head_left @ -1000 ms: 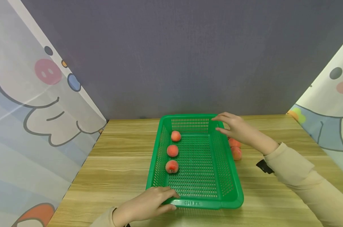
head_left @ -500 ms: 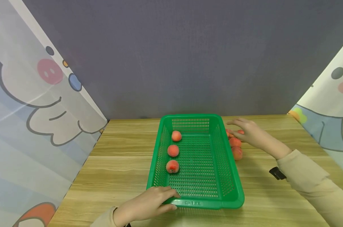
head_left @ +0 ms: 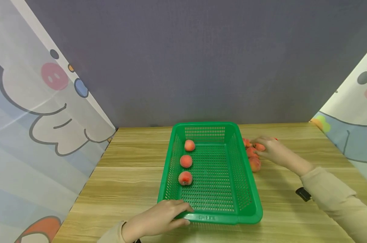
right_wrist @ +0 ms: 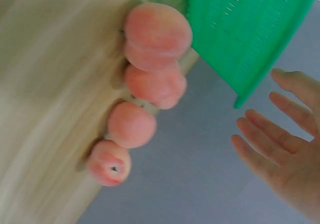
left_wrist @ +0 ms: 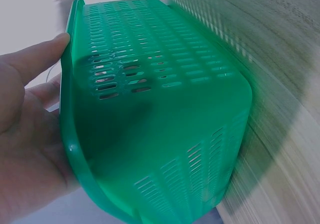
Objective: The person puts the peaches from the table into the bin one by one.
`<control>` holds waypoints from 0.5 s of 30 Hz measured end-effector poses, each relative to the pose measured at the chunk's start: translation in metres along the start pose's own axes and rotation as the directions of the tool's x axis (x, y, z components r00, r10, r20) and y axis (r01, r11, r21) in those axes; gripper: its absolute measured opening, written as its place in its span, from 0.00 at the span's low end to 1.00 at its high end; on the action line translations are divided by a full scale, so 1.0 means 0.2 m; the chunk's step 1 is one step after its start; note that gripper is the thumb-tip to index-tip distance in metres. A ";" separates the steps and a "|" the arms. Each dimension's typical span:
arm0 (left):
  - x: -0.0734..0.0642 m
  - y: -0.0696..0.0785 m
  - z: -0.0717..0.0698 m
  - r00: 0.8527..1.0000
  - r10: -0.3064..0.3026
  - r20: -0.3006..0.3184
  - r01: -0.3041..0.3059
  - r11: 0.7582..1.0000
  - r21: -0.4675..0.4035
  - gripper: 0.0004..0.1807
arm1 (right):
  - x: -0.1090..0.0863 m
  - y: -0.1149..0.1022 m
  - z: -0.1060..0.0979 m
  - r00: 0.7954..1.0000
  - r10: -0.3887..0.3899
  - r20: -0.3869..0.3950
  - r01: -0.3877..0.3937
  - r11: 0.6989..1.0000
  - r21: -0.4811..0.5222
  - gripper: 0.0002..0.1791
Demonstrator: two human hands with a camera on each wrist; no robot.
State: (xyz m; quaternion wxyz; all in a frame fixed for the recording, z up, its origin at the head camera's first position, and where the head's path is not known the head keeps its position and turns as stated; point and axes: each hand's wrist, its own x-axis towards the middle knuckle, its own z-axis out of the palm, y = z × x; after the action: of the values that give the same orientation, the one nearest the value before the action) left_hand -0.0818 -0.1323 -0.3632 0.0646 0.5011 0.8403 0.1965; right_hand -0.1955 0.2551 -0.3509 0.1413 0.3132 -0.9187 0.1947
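A green plastic basket (head_left: 205, 194) stands mid-table. Its near-left rim is held by my left hand (head_left: 159, 217), and the left wrist view shows the thumb (left_wrist: 42, 54) against that rim. Three peaches line the basket's left side: a far one (head_left: 190, 145), a middle one (head_left: 186, 161) and a near one (head_left: 185, 178). Over several more peaches (head_left: 255, 164) outside the right wall hovers my right hand (head_left: 271, 150), partly covering them. In the right wrist view its fingers (right_wrist: 265, 129) are spread and relaxed, apart from the row of peaches (right_wrist: 132, 125).
The wooden table (head_left: 132, 162) ends at a grey panel (head_left: 183, 67) behind the basket. Cartoon-printed curtains (head_left: 34, 135) flank both sides. A black band (head_left: 303, 194) shows at the right wrist.
From above the basket's far-right corner, my right hand has moved right and down over the peaches outside. The left hand stays on the rim.
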 end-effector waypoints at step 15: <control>0.00 0.00 0.00 1.000 -0.007 0.010 0.007 1.000 -0.003 0.15 | -0.08 0.04 0.13 0.997 -0.020 0.075 0.015 0.998 0.062 0.17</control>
State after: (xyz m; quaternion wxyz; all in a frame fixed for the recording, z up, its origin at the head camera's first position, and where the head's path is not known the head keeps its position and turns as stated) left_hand -0.0808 -0.1328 -0.3629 0.0704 0.4989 0.8416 0.1948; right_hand -0.1917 0.2580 -0.3828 0.0983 0.3326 -0.9143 0.2093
